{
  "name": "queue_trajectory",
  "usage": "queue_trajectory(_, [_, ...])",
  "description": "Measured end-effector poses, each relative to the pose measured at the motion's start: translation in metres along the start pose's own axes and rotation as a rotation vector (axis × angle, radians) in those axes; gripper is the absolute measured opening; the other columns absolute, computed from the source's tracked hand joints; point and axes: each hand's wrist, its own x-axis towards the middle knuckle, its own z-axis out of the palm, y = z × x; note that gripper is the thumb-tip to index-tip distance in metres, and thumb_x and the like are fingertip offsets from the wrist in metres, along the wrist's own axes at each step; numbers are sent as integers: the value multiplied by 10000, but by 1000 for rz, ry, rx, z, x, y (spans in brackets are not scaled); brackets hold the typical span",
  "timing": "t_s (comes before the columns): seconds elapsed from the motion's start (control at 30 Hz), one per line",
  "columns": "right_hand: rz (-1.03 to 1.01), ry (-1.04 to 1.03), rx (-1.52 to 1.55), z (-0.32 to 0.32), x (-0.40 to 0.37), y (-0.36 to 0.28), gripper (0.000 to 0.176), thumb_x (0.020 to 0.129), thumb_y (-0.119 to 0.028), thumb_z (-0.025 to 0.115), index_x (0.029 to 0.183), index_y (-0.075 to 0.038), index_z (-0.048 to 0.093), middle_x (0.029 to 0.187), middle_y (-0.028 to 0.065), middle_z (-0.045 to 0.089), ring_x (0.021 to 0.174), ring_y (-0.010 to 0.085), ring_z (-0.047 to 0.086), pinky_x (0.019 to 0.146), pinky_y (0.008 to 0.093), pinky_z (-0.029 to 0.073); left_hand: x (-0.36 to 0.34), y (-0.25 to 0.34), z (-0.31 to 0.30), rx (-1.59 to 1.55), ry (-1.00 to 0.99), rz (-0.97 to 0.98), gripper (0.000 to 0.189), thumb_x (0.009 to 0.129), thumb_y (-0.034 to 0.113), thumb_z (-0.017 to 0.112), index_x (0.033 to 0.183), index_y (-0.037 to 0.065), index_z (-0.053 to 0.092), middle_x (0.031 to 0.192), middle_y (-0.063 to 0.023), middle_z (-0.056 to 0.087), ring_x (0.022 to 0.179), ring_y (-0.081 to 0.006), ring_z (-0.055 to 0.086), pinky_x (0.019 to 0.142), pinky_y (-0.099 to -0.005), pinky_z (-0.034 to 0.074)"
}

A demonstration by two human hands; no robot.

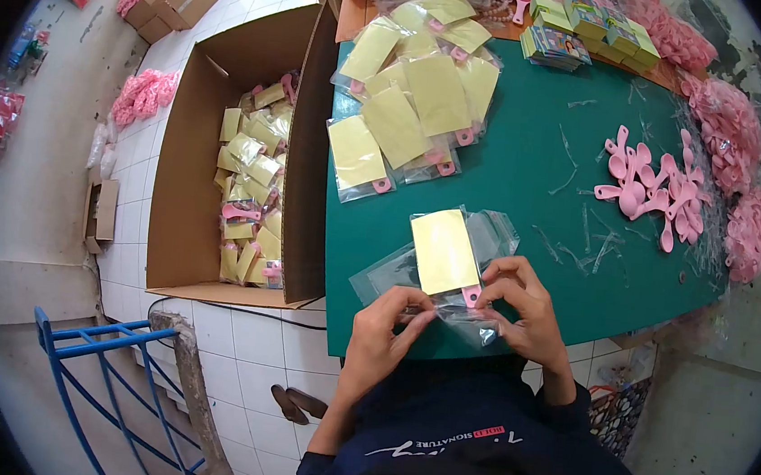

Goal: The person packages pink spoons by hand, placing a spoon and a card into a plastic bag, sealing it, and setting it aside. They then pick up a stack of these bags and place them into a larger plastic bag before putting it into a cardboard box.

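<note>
Noted: both hands sat at the near edge of the green surface [515, 150], closed on one clear bag [492, 235] with a yellow card [444, 250] inside. The card's long axis ran away from me, with the far end leaning slightly left. Its pink handle [471, 293] pointed back toward me, at the bag's near end.

The right hand [526, 312] was the nearer to that handle. Its fingers [491, 282] pinched the plastic right at the handle, thumb and forefinger together. The left hand [384, 324] lay just beside it, to the left and a little nearer me, with its fingers [417, 317] clenched on the crumpled near edge of the same bag. Both wrists came in from my side, palms turned toward each other. The far part of the bag rested on the surface. I could not tell whether the near part was lifted clear.

Further off:
- a pile of packed bags [410, 104] at the far left of the surface
- loose pink pieces [652, 184] at the right
- an open cardboard box [189, 175] on the floor to the left, holding more packed bags
</note>
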Motion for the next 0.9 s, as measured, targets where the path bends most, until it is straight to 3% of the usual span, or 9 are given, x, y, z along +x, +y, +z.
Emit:
queue_trajectory(0.07, [-1, -38, 25, -6, -2, 2, 126, 760, 9, 664, 859, -23, 593, 1027, 78, 482, 871, 151, 582, 715, 255, 489, 1, 1, 3, 73, 6, 43, 239, 788, -25, 650, 1006, -10, 552, 990, -112, 599, 911, -165, 616, 733, -274, 547])
queue_trajectory(0.17, [223, 10, 352, -1, -9, 2, 112, 786, -2, 652, 878, 2, 590, 1045, 69, 486, 904, 129, 561, 736, 239, 493, 1, 4, 13, 41, 39, 72, 161, 791, -19, 646, 936, -29, 576, 971, -101, 578, 875, -155, 614, 711, -258, 549])
queue_trajectory(0.27, [264, 19, 404, 3, -11, 4, 96, 821, -17, 632, 885, 33, 581, 1056, 68, 486, 911, 114, 556, 738, 234, 503, -1, 6, 19, 34, 71, 50, 125, 797, -11, 643, 903, -40, 582, 965, -99, 557, 856, -155, 610, 700, -248, 551])
queue_trajectory(0.37, [336, 87, 687, 11, -11, 7, 76, 844, -18, 612, 875, 44, 580, 981, 75, 544, 839, 104, 584, 700, 232, 514, -3, 0, 21, 26, 99, 13, 107, 805, 6, 640, 889, -35, 590, 960, -101, 549, 836, -162, 613, 693, -262, 560])
queue_trajectory(0.57, [436, 232, 481, 25, -4, 1, 75, 861, -24, 598, 907, 31, 575, 800, 54, 617, 689, 87, 601, 624, 217, 516, -4, -4, 32, -130, 255, -96, 96, 819, 37, 645, 875, -29, 601, 939, -85, 566, 781, -142, 621, 675, -271, 568])
queue_trajectory(0.73, [402, 337, 504, 34, 4, -2, 99, 856, -13, 601, 917, 21, 531, 805, 50, 605, 665, 78, 597, 591, 193, 493, -4, -7, 36, -223, 290, -182, 116, 825, 27, 644, 882, -47, 574, 935, -82, 568, 763, -127, 617, 671, -243, 561])
queue_trajectory(0.9, [408, 332, 481, 35, 5, 1, 119, 847, -1, 606, 884, 3, 493, 780, 41, 588, 654, 70, 587, 575, 188, 476, -2, -4, 39, -333, 363, -176, 240, 839, -19, 609, 1024, -17, 457, 953, -101, 547, 837, -130, 600, 694, -244, 553])
